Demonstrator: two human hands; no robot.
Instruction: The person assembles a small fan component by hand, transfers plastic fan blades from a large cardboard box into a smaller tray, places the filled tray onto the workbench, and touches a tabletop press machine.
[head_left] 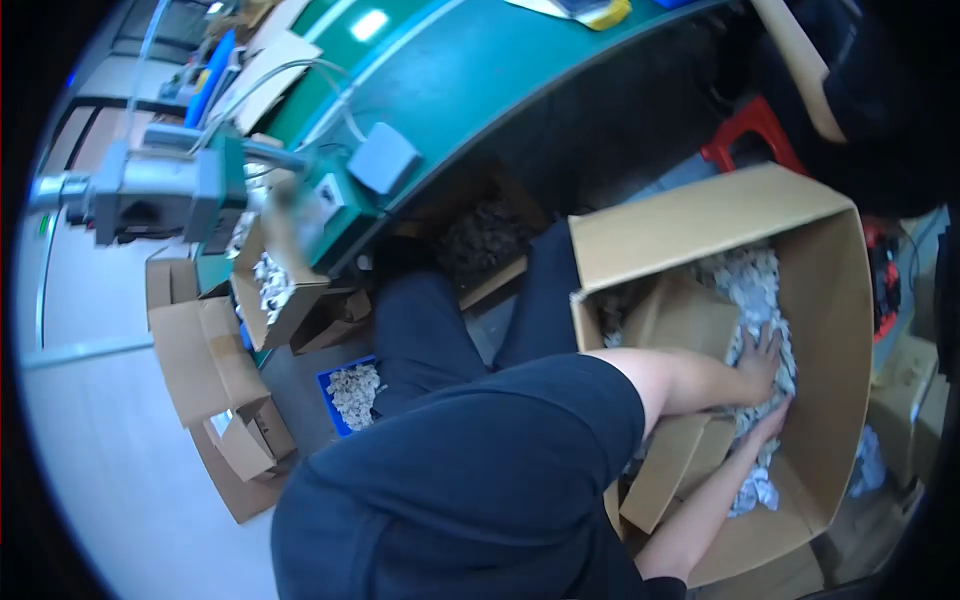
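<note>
Green workbench (450,70) runs past the large cardboard box (825,300); pale floor, more cartons around. I see one person in a dark shirt leaning to the box, both bare forearms inside it. Shredded paper (752,285) lies in the box, under and around the hands. Left hand (760,368): palm down on the paper, fingers spread wide, no object visible in its grip. Right hand (770,420): just beside the left, close to the same paper; fingers partly hidden, can't tell how far closed or whether it has hold of anything. Cardboard panels (680,315) stand in the box on the person's side of the paper, near the left forearm; can't tell if flaps or a smaller carton. Red plastic stool (755,135) just outside the box, near another person's forearm (805,75). Across the person's legs (415,330) from the box: blue tray (326,402) of shreds, well apart. Open carton (495,281) with shreds under the bench, nearer the box than the tray is.
</note>
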